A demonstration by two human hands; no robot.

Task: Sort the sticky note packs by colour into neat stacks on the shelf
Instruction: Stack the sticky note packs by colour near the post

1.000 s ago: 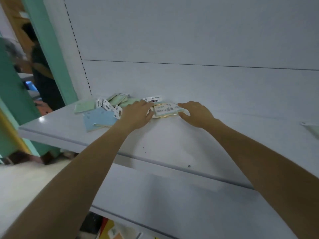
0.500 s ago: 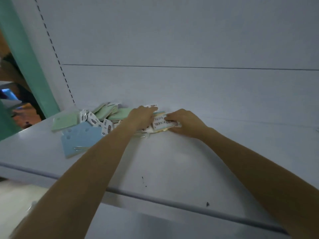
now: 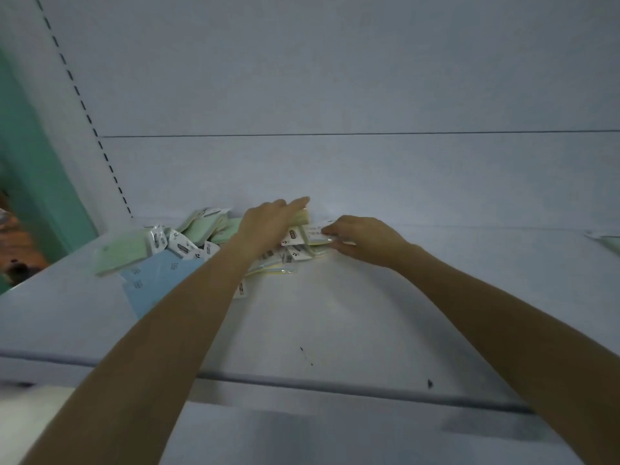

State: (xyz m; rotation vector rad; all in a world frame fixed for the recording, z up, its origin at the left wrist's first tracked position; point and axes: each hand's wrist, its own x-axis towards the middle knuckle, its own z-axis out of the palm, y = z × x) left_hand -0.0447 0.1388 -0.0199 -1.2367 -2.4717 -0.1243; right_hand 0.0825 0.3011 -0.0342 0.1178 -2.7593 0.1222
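Observation:
A loose heap of sticky note packs lies at the back of the white shelf (image 3: 335,317). A green pack (image 3: 124,255) sits at its left end, more green packs (image 3: 201,226) lean behind, and a light blue pack (image 3: 157,280) lies in front. Yellow packs (image 3: 273,270) with white barcode labels lie under my forearm. My left hand (image 3: 268,226) holds a pale yellow-green pack (image 3: 304,215) tilted up above the heap. My right hand (image 3: 364,238) pinches a yellow labelled pack (image 3: 313,234) at the heap's right end.
The shelf's white back panel (image 3: 335,169) rises right behind the heap, with a slotted upright (image 3: 84,109) at the left and a teal pillar (image 3: 40,182) beyond it. Another pale green pack (image 3: 607,241) shows at the far right edge. The shelf's front lip (image 3: 302,387) runs across below my arms.
The view has moved closer to the shelf. My left hand has lifted a pale pack off the heap, and my right hand has closed further onto the labelled yellow pack.

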